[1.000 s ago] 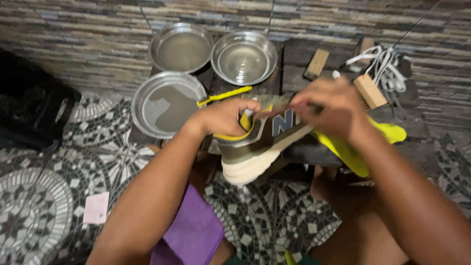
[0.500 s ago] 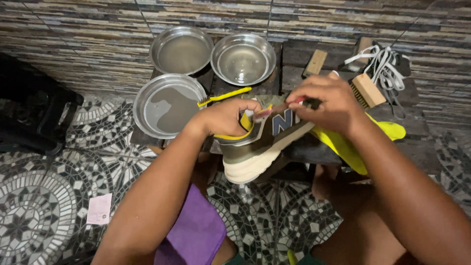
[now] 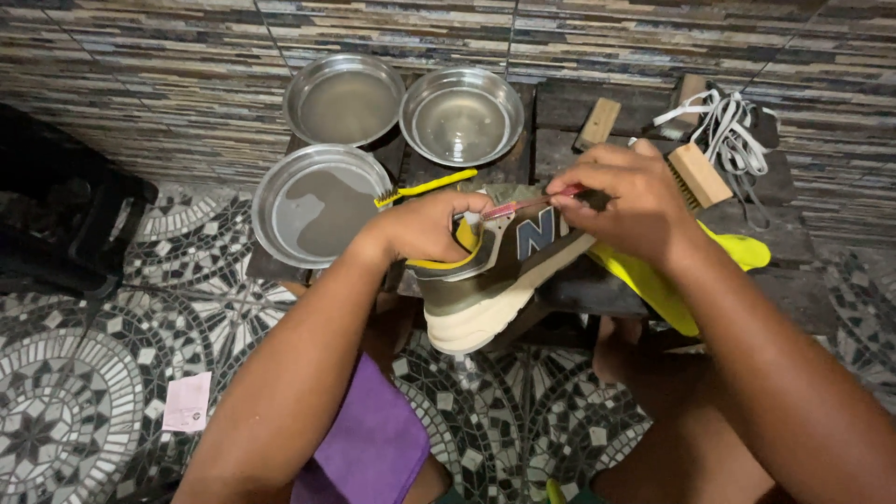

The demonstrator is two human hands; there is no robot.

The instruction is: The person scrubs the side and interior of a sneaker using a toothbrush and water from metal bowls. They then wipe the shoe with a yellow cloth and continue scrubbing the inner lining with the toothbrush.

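An olive and cream sneaker (image 3: 485, 289) with a yellow lining is held tilted over a low dark wooden bench (image 3: 793, 280). My left hand (image 3: 429, 224) grips its collar, fingers tucked into the opening. Close to the sneaker's upper edge, my right hand (image 3: 621, 201) pinches a thin pink-handled brush (image 3: 527, 203) whose tip rests at the tongue area. A yellow cloth (image 3: 672, 280) lies under my right wrist.
Three metal bowls (image 3: 317, 201) holding water sit at the back left of the bench. A yellow-handled brush (image 3: 425, 187), a wooden scrub brush (image 3: 695, 173) and white laces (image 3: 728, 121) lie nearby. A purple cloth (image 3: 369, 443) covers my knee; the floor is patterned tile.
My right hand has shifted slightly along the sneaker's upper with the pink brush. The left hand keeps its grip on the collar.
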